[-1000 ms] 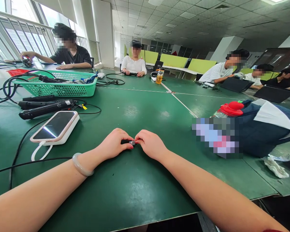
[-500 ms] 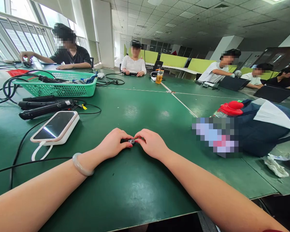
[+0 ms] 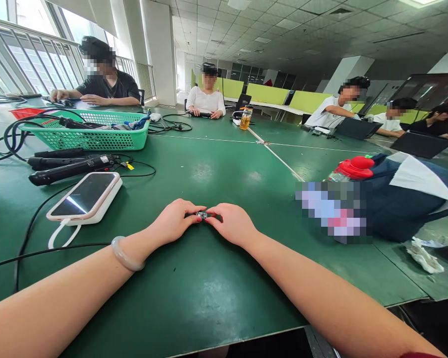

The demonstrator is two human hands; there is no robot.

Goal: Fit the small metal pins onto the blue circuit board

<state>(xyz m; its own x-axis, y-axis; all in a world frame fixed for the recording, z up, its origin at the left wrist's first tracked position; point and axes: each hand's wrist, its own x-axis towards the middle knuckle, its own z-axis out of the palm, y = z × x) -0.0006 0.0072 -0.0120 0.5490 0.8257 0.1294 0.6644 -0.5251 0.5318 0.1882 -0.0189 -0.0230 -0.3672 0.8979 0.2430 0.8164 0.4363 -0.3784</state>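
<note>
A small dark piece with pale markings point(image 3: 201, 215), much like a little circuit board, is held between my two hands above the green table point(image 3: 209, 293). My left hand point(image 3: 175, 220) pinches it from the left between thumb and fingertips. From the other side, thumb and fingers of my right hand point(image 3: 231, 223) close on its right end. The hands almost meet there, and the fingertips cover the piece's ends. A pale bangle point(image 3: 127, 254) circles my left wrist.
On the left lie a phone on a white case point(image 3: 85, 196), several black rod-like tools point(image 3: 70, 169), cables and a green basket point(image 3: 93, 141). A dark blue bag point(image 3: 399, 204) and red-lidded bottle point(image 3: 354, 168) stand right. Several people sit around the table; a drink bottle point(image 3: 245, 118) stands far off.
Both hands still grip the small piece; it has turned slightly and shifted a little left, and my right fingers have changed position. At far left, a co-worker's raised hand has come down to the table.
</note>
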